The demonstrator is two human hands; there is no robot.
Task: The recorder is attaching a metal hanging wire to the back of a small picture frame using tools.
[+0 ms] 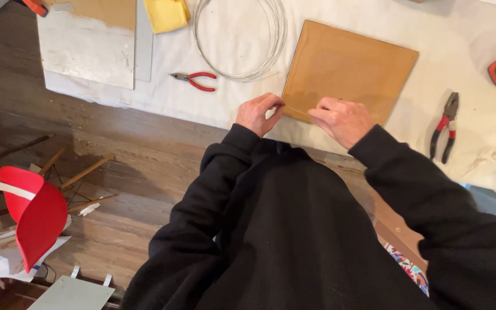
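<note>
My left hand (pixel 258 112) and my right hand (pixel 341 119) are both pinched on a short thin strand of wire (pixel 297 109) stretched between them. They hover over the near corner of a square brown board (pixel 348 66) lying on the white-covered table (pixel 236 97). A coil of silvery wire (pixel 239 34) lies on the cloth beyond my left hand. Black sleeves cover both my arms.
Small red-handled pliers (pixel 194 79) lie left of the hands; larger red-and-black pliers (pixel 444 126) lie to the right. A yellow cloth (pixel 166 14) and a whitish painted board (pixel 87 43) sit at the back left. A red chair (pixel 33 215) stands on the wooden floor.
</note>
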